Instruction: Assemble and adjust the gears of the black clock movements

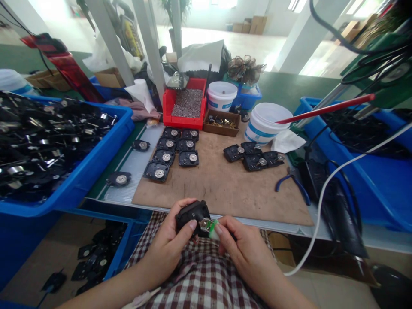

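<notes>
In my left hand (172, 240) is a black plastic housing (193, 214), tilted up just off the front edge of the bench, the thumb pressed on its face. A round metal piece (205, 224) shows at its right side. My right hand (246, 244) pinches a small green-and-white piece (213, 230) against that side; its exact kind is unclear. Similar black housings with silver discs (159, 173) stand in rows on the brown board (219, 193). Several more housings (254, 162) are grouped on the right of the board.
A blue bin (106, 141) full of black parts is on the left. Behind the board are a red bin (167, 113) of small metal pieces, a cardboard tray (222, 128) and a white bucket (262, 128). Blue-handled pliers (294, 184) and a black power tool (334, 210) lie right.
</notes>
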Tool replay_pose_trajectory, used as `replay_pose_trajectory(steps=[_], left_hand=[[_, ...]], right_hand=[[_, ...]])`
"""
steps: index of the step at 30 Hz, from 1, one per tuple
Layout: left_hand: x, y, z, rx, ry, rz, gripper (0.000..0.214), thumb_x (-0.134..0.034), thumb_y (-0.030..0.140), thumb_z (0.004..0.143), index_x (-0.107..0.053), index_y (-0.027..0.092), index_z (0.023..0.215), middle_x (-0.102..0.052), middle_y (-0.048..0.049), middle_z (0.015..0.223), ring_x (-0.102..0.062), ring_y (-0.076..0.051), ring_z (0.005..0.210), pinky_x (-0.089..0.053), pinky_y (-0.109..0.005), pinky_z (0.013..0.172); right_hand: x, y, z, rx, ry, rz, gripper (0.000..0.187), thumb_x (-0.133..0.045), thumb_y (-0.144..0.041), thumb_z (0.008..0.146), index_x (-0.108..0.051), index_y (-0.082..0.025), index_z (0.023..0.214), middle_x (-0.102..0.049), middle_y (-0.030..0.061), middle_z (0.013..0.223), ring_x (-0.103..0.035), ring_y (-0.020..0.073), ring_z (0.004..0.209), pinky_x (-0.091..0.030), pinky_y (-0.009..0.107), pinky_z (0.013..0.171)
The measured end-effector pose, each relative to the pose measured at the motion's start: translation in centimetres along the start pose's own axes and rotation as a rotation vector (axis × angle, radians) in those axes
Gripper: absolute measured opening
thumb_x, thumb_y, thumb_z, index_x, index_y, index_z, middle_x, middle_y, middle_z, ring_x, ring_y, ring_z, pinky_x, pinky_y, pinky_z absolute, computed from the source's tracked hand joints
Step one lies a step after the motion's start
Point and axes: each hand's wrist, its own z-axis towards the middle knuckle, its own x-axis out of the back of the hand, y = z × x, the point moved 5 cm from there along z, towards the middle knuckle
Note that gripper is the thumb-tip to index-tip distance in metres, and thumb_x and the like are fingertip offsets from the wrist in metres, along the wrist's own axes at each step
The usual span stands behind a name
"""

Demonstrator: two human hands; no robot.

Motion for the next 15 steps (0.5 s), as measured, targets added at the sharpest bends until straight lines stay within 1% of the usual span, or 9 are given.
replay_pose_trajectory(steps=[5,9,12,14,15], left_hand=[[0.0,-0.2,0.0,0.003,0.015,0.024,0.035,-0.053,0.034,0.089,-0.045,0.025,0.122,-0.059,-0.0032,0.107,-0.056,-0.017,0.082,-0.048,-0.027,0.071],[-0.1,-0.4,0.2,-0.009,0.018,-0.001,0.034,-0.054,0.034,0.088,-0.046,0.024,0.120,-0.058,-0.0035,0.107,-0.055,-0.017,0.083,-0.049,-0.026,0.069],[-0.1,-0.3,0.5,-0.033,0.020,-0.031,0.035,-0.057,0.032,0.086,-0.048,0.022,0.118,-0.058,-0.0032,0.101,-0.053,-0.015,0.078,-0.048,-0.024,0.065],[-0.1,-0.4,0.8,-0.035,-0.002,-0.109,0.037,-0.061,0.032,0.083,-0.048,0.021,0.116,-0.058,-0.0024,0.096,-0.052,-0.012,0.071,-0.047,-0.022,0.059],[0.0,-0.4,1.0,-0.031,-0.011,-0.170,0.038,-0.062,0.032,0.082,-0.047,0.021,0.115,-0.058,-0.0022,0.094,-0.052,-0.011,0.068,-0.046,-0.021,0.056]], right_hand=[[-0.2,0.5,0.2,0.004,-0.003,-0.008,0.032,-0.036,-0.035,0.097,-0.052,-0.021,0.074,-0.054,-0.0038,0.056,-0.053,0.0134,0.050,-0.034,0.023,0.050],[-0.8,0.8,0.2,-0.014,-0.032,-0.010,0.033,-0.034,-0.037,0.098,-0.053,-0.021,0.077,-0.056,-0.0032,0.059,-0.055,0.0143,0.053,-0.035,0.024,0.052],[-1.1,1.3,0.3,-0.012,-0.091,-0.005,0.036,-0.032,-0.041,0.100,-0.054,-0.022,0.078,-0.057,-0.0032,0.061,-0.056,0.0143,0.056,-0.037,0.024,0.054],[-0.7,2.2,0.6,0.009,-0.127,0.011,0.039,-0.030,-0.044,0.100,-0.054,-0.022,0.079,-0.059,-0.0029,0.063,-0.058,0.0144,0.058,-0.041,0.023,0.055],[-0.2,3.0,0.9,0.019,-0.122,-0.001,0.040,-0.029,-0.045,0.100,-0.055,-0.022,0.082,-0.060,-0.0026,0.064,-0.060,0.0149,0.059,-0.044,0.023,0.055]])
